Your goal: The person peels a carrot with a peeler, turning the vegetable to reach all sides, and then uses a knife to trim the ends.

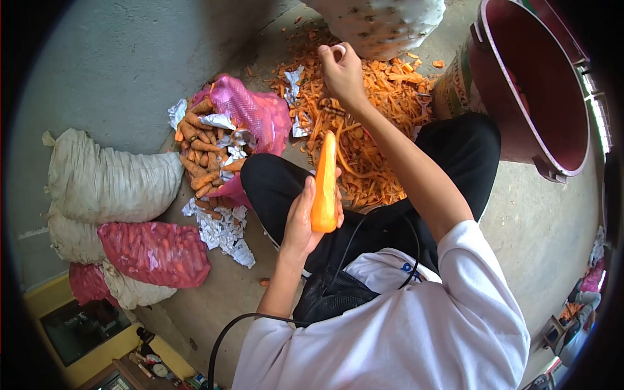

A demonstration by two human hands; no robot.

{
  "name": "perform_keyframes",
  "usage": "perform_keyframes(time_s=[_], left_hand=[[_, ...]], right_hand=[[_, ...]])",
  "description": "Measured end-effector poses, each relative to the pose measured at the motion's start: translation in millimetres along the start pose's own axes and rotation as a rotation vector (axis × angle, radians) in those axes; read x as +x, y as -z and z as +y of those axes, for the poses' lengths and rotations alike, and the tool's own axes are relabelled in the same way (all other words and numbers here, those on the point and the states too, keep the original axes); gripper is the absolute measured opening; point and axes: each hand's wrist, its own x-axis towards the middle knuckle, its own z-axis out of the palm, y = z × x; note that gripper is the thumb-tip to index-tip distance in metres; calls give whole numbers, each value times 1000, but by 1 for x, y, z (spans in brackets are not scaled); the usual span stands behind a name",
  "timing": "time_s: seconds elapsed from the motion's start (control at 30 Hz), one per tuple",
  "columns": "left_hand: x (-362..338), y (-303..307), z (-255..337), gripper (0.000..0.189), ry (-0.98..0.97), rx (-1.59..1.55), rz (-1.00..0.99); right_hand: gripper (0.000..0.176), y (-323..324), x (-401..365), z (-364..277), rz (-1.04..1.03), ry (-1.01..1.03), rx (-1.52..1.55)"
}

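Note:
My left hand [300,218] is closed around the thick end of a peeled carrot [325,188], whose narrow end points up and away from me. Its surface is smooth, bright orange and shows long flat facets. My right hand [344,77] is farther out, raised over the peelings with its fingers curled shut. A small pale bit shows at its fingertips, but what it grips is hidden. Below both hands, a wide heap of orange carrot peelings [377,162] covers the floor between my legs.
Unpeeled carrots [201,146] spill from a pink mesh sack [250,107] at the left, among crumpled paper [224,234]. Farther left are white sacks [114,175] and a full red mesh sack [156,253]. A large maroon tub [484,84] stands right; a bulging white sack [383,26] stands ahead.

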Motion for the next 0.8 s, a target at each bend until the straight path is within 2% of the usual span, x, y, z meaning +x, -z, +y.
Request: perform_keyframes(time_s=[0.03,0.13,0.17,0.23,0.27,0.4,0.43,0.5,0.8], left_hand=[[-3,-5,1,51,20,-21,-31],[-2,-3,1,48,-6,-8,-41],[2,0,2,47,-24,12,-36],[12,3,3,46,-33,52,72],[18,4,3,45,-39,70,121],[24,-7,0,44,-63,-87,100],[24,-6,1,44,-34,-96,103],[24,-5,2,44,27,-116,101],[15,-39,5,43,66,-226,164]], right_hand=[[30,3,6,4,53,-10,-91],[26,22,18,5,90,37,40],[23,32,2,-29,-9,-128,310],[23,45,-24,-62,-63,-220,528],[24,50,-39,-76,-62,-297,585],[27,65,-94,-124,-129,-587,768],[31,65,-103,-134,-156,-600,759],[27,69,-111,-138,-198,-632,914],[22,70,-129,-153,-275,-577,875]])
